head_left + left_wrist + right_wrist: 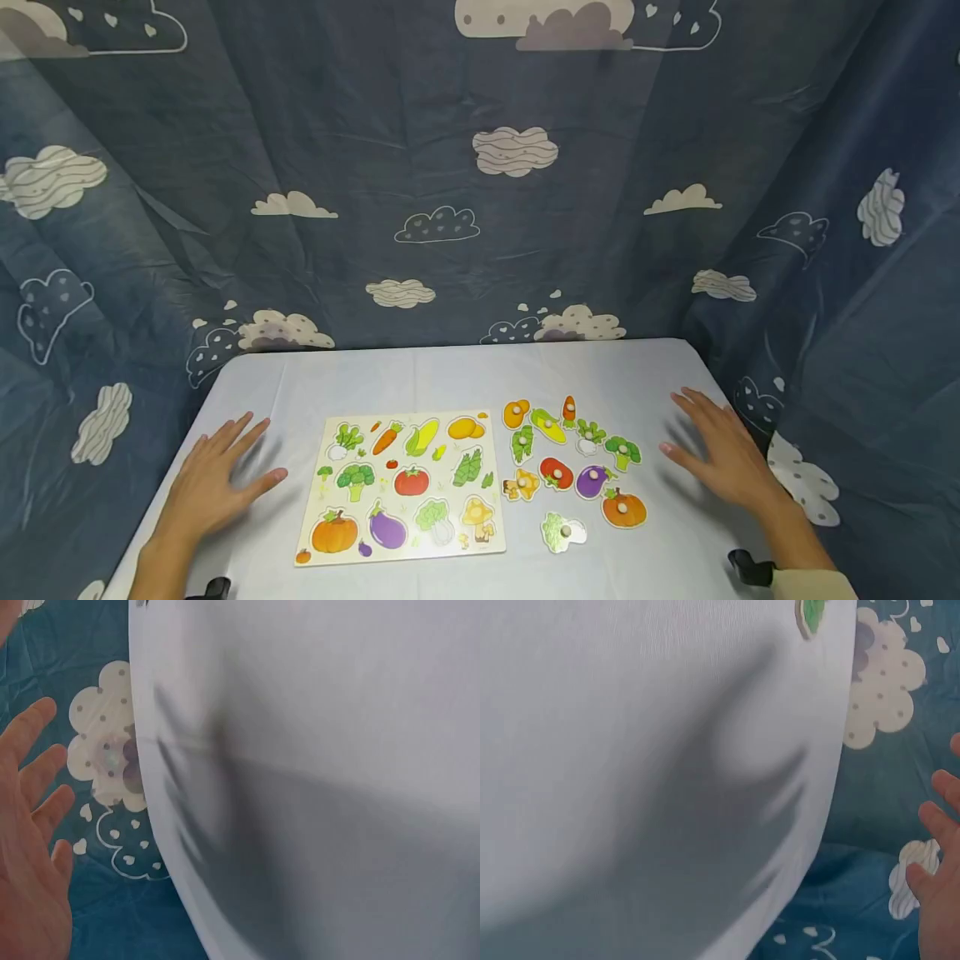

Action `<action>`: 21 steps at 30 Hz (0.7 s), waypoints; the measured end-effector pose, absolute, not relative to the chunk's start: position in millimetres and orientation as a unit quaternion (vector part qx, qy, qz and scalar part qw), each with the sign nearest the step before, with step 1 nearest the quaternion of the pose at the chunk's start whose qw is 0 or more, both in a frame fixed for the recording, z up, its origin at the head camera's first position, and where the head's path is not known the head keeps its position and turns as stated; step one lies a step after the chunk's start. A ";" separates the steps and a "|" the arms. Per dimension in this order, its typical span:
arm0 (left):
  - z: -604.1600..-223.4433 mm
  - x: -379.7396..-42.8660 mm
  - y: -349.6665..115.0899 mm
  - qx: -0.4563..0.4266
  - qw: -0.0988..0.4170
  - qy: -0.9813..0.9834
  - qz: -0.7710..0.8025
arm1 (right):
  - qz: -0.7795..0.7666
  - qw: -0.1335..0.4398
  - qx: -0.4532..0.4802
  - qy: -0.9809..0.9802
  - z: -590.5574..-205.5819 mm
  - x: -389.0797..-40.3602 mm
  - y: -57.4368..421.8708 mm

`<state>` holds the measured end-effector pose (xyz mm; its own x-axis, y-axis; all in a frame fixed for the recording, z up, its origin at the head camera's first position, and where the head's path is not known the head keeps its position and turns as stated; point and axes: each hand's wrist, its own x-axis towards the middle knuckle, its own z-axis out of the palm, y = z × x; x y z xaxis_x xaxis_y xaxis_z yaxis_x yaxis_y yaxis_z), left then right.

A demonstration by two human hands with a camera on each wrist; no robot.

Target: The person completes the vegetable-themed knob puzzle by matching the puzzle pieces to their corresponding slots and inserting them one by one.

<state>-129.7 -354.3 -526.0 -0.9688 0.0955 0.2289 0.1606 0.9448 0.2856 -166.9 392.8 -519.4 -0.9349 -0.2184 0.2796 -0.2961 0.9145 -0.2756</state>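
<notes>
My left hand (pixel 212 482) hovers palm down at the left of the white table, fingers spread, holding nothing. Beside it lies a flat puzzle board (pixel 401 489) printed with vegetables. Between the board and my right hand (pixel 723 454) are loose knobbed puzzle pieces: a pumpkin piece (pixel 623 508), an eggplant piece (pixel 592 482), a tomato piece (pixel 556 473), a broccoli piece (pixel 622 452), a corn piece (pixel 548 426), a cabbage piece (pixel 557 533) and several others. Nearest my right hand is the broccoli piece; that hand is spread above the table, touching no piece.
The table (pixel 420 379) has a white cover with rounded far corners. Dark blue cloth (pixel 420 125) with cloud prints hangs behind it and at both sides. A black strap part shows at each wrist.
</notes>
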 end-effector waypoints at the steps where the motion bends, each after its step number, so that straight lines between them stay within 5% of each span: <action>1: -526.4 -129.2 -352.4 -0.061 0.098 -0.980 -0.161 | 0.163 0.122 0.135 -0.970 -520.6 -167.9 390.4; 21: -551.5 -119.1 -324.3 -0.081 -0.004 -0.970 -0.227 | 0.196 0.106 0.117 -0.968 -541.7 -174.3 338.0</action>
